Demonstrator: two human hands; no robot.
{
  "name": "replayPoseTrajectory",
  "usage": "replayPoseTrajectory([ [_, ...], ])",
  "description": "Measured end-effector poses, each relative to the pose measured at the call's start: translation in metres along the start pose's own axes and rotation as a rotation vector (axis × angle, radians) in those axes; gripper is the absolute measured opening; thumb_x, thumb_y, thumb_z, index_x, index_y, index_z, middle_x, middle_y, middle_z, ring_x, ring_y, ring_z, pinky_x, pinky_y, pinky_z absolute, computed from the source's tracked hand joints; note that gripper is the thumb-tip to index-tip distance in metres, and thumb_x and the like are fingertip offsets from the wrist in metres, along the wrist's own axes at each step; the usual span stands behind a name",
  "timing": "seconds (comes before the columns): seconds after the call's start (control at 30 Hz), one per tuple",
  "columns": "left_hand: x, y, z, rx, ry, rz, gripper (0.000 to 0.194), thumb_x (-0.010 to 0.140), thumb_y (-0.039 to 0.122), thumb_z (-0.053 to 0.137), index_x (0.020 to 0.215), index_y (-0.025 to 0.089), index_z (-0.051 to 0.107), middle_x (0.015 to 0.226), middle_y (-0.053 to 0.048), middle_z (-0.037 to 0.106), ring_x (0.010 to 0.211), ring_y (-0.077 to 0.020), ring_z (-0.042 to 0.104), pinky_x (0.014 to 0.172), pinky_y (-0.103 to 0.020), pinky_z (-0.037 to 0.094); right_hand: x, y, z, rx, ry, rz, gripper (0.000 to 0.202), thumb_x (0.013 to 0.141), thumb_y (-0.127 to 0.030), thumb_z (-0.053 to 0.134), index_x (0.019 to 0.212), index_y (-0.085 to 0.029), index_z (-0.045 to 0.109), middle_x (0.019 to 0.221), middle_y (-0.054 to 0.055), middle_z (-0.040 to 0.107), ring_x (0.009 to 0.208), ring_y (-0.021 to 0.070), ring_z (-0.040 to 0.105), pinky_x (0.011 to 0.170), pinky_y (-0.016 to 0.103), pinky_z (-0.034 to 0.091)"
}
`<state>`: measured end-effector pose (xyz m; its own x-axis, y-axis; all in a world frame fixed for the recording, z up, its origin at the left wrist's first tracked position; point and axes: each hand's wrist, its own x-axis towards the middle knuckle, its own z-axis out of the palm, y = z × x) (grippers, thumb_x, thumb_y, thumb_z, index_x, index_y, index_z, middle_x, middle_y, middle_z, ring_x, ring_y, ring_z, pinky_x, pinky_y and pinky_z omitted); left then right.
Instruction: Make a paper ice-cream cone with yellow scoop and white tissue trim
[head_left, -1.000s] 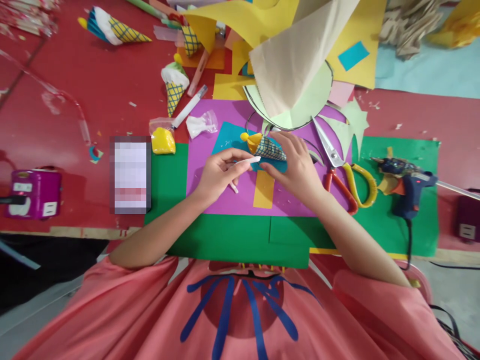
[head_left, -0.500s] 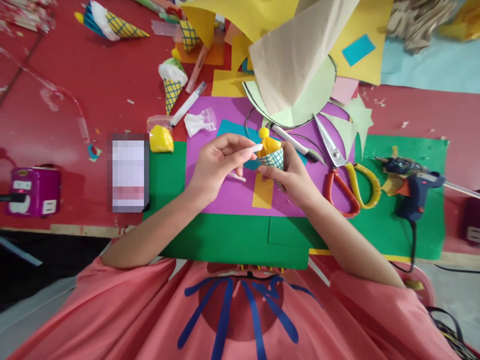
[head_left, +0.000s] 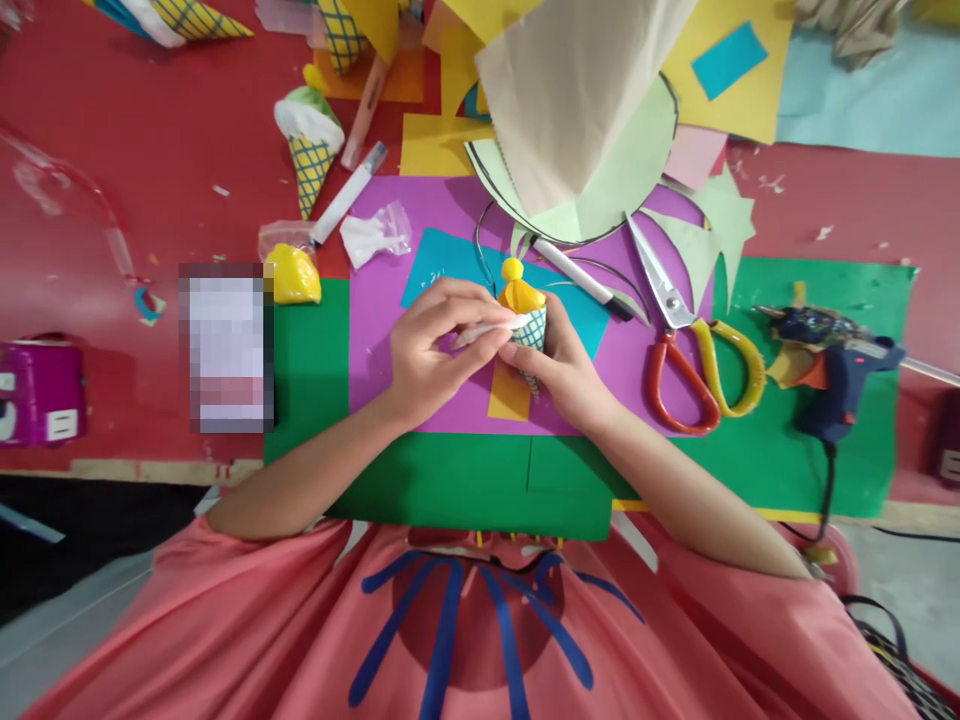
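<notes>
My right hand is closed round a small toy ice cream cone, patterned with a blue grid and topped by yellow clay with a round ball. Between the fingertips of my left hand is a thin roll of white clay. Its far end touches the cone's rim, just below the yellow top. Part of the cone is hidden behind my fingers. Both hands are over a purple sheet, with a small yellow paper piece beneath the cone.
To the right lie scissors, a marker and a hot glue gun. On the left are a pixelated phone-like object, bagged yellow clay, a bag of white clay and a finished cone. Brown paper stands at the back.
My left hand has brought the white clay roll down from the yellow top to the cone's rim. The view has shifted slightly, so the table's things sit differently in the picture.
</notes>
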<state>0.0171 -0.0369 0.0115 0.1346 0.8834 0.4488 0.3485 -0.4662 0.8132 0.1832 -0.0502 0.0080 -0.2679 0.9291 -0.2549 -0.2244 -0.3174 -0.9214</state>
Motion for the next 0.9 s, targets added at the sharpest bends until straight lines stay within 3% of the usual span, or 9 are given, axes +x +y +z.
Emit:
replayPoseTrajectory([
  [0.17,0.0031,0.0028,-0.0009,0.036,-0.014,0.086,0.006,0.093,0.030,0.063,0.097,0.031,0.068,0.090,0.002,0.073,0.089,-0.0146,0.070,0.080,-0.034,0.061,-0.0017,0.0060,0.0021,0.067,-0.034,0.040,0.039,0.080,-0.031,0.071,0.112,-0.030,0.048,0.103,-0.001,0.057,0.093,0.0165,0.058,0.086,0.036,0.054],
  [0.4,0.0056,0.0027,-0.0017,0.022,-0.027,0.174,0.013,0.088,0.015,0.068,0.097,0.024,0.070,0.090,0.003,0.074,0.088,-0.0110,0.070,0.079,-0.025,0.058,-0.0016,0.0072,0.0021,0.100,-0.018,0.008,0.041,0.079,-0.032,0.074,0.112,-0.031,0.050,0.104,-0.002,0.057,0.091,0.0152,0.056,0.080,0.031,0.053],
  [0.5,0.0055,0.0032,-0.0016,0.028,-0.035,0.180,0.013,0.088,0.016,0.068,0.097,0.024,0.070,0.091,0.002,0.074,0.088,-0.0106,0.070,0.080,-0.024,0.058,-0.0025,0.0065,0.0020,0.118,-0.024,0.012,0.040,0.080,-0.038,0.075,0.112,-0.032,0.051,0.102,-0.002,0.057,0.079,0.0132,0.054,0.068,0.027,0.051],
  [0.67,0.0035,0.0037,-0.0007,0.119,-0.044,0.208,0.009,0.091,0.024,0.065,0.097,0.025,0.071,0.091,0.002,0.075,0.085,-0.0105,0.070,0.078,-0.024,0.059,-0.0034,0.0090,0.0024,0.136,-0.006,0.024,0.043,0.084,-0.059,0.064,0.115,-0.032,0.052,0.094,0.000,0.055,0.068,0.0130,0.051,0.054,0.025,0.048],
  [0.9,0.0022,0.0033,-0.0003,0.148,-0.055,0.222,0.007,0.091,0.024,0.065,0.096,0.025,0.069,0.092,0.001,0.075,0.086,-0.0105,0.070,0.079,-0.024,0.058,-0.0021,0.0090,0.0056,0.201,-0.002,0.000,0.034,0.086,-0.051,0.066,0.108,-0.029,0.053,0.092,-0.002,0.056,0.068,0.0096,0.055,0.055,0.021,0.049],
])
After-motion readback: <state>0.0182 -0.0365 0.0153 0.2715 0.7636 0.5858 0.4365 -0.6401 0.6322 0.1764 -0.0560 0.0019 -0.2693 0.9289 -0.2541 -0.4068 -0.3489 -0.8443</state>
